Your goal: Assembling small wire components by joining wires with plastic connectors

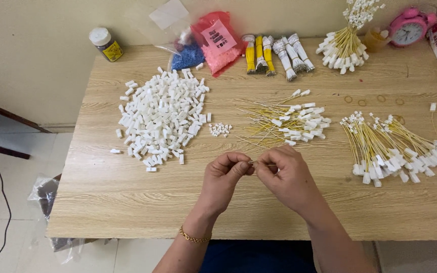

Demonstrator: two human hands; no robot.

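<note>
Head view: both hands pinched on one thin yellow wire over the bench.
Left hand and right hand fingers closed on the wire, mid-assembly by the look. White connector pile left, loose wires behind, finished bundle right. Fitting calls for fine alignment.

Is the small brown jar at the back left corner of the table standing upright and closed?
Yes, upright and closed. The brown jar stands on its base on the table, and its white cap sits on top.
</note>
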